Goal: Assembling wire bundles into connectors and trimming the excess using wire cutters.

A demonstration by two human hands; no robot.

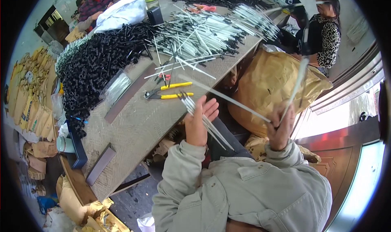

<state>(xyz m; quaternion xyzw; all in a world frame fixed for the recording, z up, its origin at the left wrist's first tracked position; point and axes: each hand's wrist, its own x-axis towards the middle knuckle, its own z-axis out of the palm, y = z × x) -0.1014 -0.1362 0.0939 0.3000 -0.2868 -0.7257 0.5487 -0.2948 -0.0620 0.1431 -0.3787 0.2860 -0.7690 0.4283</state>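
Note:
My left hand (pixel 197 124) is just off the table's edge, its thumb closed over a small bundle of thin white strips (pixel 215 133) with dark tips at the upper end. Its other fingers are partly stretched. To the right, my right hand (pixel 281 126) is closed around long white strips (pixel 232 97), one slanting left and another rising up, both smeared by motion. Yellow-handled pliers (pixel 175 85) lie on the table beyond my left hand. Behind them spreads a large heap of white strips with black ends (pixel 199 30).
Black small parts (pixel 106 57) are heaped on the table (pixel 134 126) at left, by a clear plastic packet (pixel 117 87) and two flat bars. A large tan sack (pixel 260 89) stands beyond my right hand. One person (pixel 324 32) sits far right, another (pixel 95 8) far left.

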